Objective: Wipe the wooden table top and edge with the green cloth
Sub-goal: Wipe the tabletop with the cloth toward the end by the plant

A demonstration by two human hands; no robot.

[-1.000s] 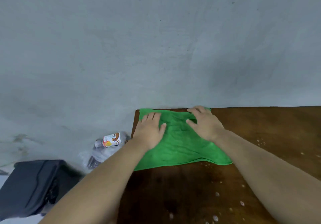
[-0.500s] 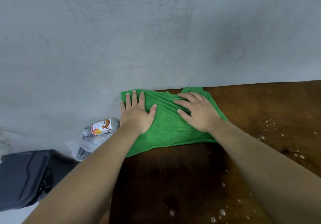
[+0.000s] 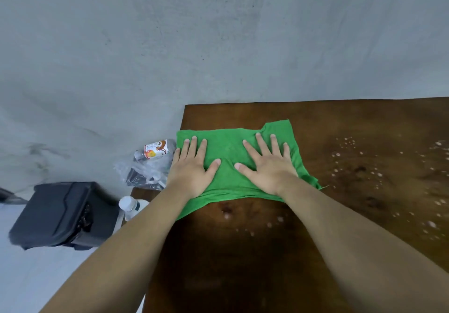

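wall (image 3: 218, 33): grey, fills the 12 o'clock half of the view.
wooden table (image 3: 352, 123): dark brown top, spans 1 to 6 o'clock. Left edge slants from centre down toward 6.
black case (image 3: 60, 213): on the floor at 8 o'clock, well apart from the table.
green cloth (image 3: 228, 150): spread flat on the top at frame centre, near the table's far-left corner. Left hem is on or just over the left edge, can't tell which.
left hand (image 3: 192, 169): flat, fingers straight and slightly spread, pressing the cloth's 9 o'clock side. Grips nothing.
right hand (image 3: 269, 169): same, flat and splayed, pressing the cloth's 3 o'clock side. Thumbs near each other, not touching.
plastic bag (image 3: 145, 171): clear, just beside the table edge, 9 o'clock of the cloth. Labelled bottle (image 3: 158, 148) on it.
droplets (image 3: 347, 152): pale specks on the wood at 3 o'clock of the cloth, more at 5–6 o'clock by the arms.
step (my read): two-palm wipe of the top. Corner patch is covered, speckled zones are not yet done.
do it well: use even pressure under both palms so the cloth slides without bunching. Sweep toward 3 o'clock through the specks in overlapping lanes. Then wrap the hem over the left edge and run along it.
risk: the cloth corner at 1 o'clock may fold under.
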